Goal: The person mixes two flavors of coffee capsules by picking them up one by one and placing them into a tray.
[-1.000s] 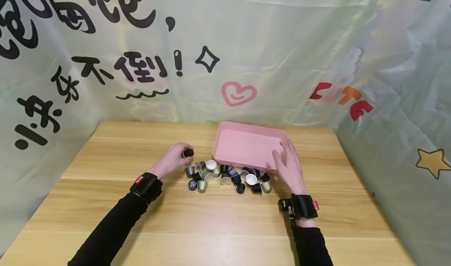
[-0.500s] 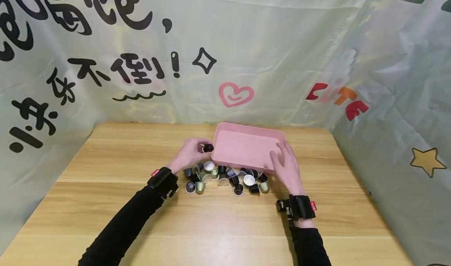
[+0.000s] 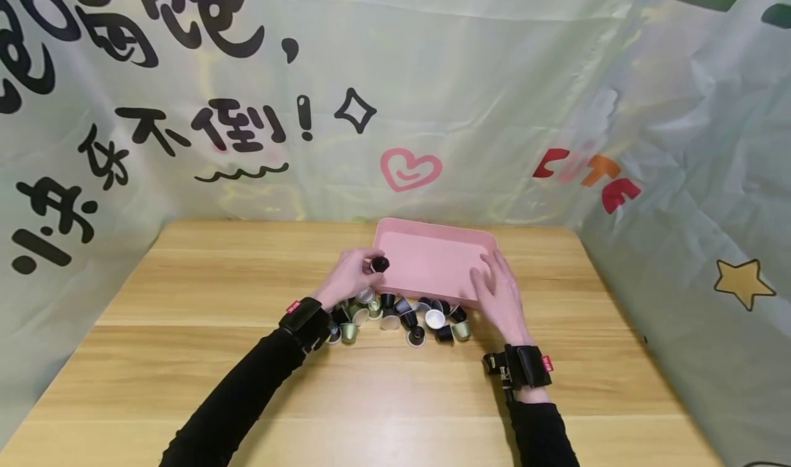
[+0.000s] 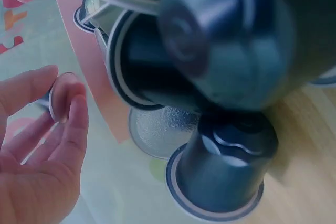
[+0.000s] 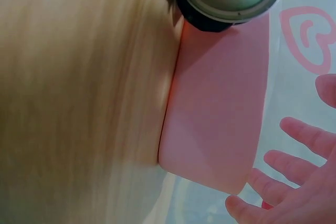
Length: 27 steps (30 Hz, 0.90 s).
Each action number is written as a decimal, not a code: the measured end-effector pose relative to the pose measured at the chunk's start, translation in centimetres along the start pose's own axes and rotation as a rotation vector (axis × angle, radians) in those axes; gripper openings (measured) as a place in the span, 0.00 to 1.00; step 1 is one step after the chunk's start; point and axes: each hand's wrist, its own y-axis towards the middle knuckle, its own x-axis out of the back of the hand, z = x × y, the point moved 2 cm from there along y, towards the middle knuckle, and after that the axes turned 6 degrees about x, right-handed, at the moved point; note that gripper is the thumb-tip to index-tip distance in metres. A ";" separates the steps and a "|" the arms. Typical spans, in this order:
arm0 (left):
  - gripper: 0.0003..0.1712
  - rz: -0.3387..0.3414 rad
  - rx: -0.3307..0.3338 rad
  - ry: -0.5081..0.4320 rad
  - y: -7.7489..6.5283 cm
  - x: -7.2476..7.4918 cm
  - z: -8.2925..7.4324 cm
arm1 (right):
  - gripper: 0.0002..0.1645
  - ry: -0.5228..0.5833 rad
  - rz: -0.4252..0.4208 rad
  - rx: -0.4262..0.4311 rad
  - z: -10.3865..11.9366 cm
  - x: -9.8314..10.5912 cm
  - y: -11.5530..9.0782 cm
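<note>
In the head view my left hand (image 3: 353, 273) pinches a black coffee capsule (image 3: 380, 264) between thumb and fingers, over the left end of the pink tray (image 3: 432, 257). The left wrist view shows the pale lid of that coffee capsule (image 4: 64, 95) facing the camera, held by the fingertips. My right hand (image 3: 502, 297) is at the tray's right end, fingers spread along the rim and holding nothing. In the right wrist view those fingers (image 5: 294, 166) are extended beside the tray's corner. Several coffee capsules (image 3: 435, 319) in black, grey and green lie heaped along the tray's near side.
The wooden table (image 3: 395, 398) extends toward the front and both sides. A printed cloth backdrop (image 3: 494, 75) hangs behind it and along the sides. Dark capsules (image 4: 226, 161) lie close beneath the left wrist camera. Each wrist wears a black strap (image 3: 527, 366).
My left hand has carried the black coffee capsule rightward, from beside the heap to over the tray's left end. The right hand has stayed at the tray's right end.
</note>
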 end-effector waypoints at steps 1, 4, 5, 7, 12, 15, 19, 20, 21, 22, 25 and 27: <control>0.29 0.003 0.005 -0.023 -0.1 0.0 0.1 | 0.34 0.001 0.001 -0.002 0.0 0.0 0.0; 0.30 -0.014 0.002 -0.091 -0.7 0.3 0.4 | 0.35 0.002 0.011 -0.012 0.1 -0.1 0.0; 0.29 -0.029 -0.006 -0.101 -1.0 0.5 0.5 | 0.35 0.002 0.012 -0.014 0.1 -0.2 -0.1; 0.28 -0.056 -0.008 -0.114 -1.7 1.0 1.0 | 0.35 0.006 0.009 -0.013 0.2 -0.2 -0.1; 0.26 -0.095 0.026 -0.115 -4.2 2.7 2.8 | 0.34 0.013 -0.007 -0.001 0.5 -0.4 -0.3; 0.27 -0.133 0.046 -0.093 -5.7 3.7 3.9 | 0.33 0.011 -0.010 0.010 0.6 -0.4 -0.2; 0.29 -0.196 0.051 -0.036 -7.2 4.6 5.1 | 0.31 0.008 -0.024 0.044 1.0 -0.2 -0.1; 0.29 -0.210 0.053 -0.024 -7.4 4.7 5.4 | 0.31 0.006 -0.028 0.052 1.2 -0.1 -0.1; 0.29 -0.224 0.056 -0.014 -7.6 4.8 5.7 | 0.30 0.004 -0.032 0.060 1.3 -0.1 -0.1; 0.30 -0.239 0.059 -0.003 -7.8 4.9 5.9 | 0.29 0.000 -0.035 0.068 1.5 0.0 -0.1; 0.30 -0.271 0.061 0.004 -8.2 5.2 6.4 | 0.26 -0.021 -0.038 0.085 1.9 0.1 -0.2; 0.31 -0.283 0.049 0.007 -8.3 5.4 6.5 | 0.21 -0.040 -0.031 0.101 2.2 0.3 -0.3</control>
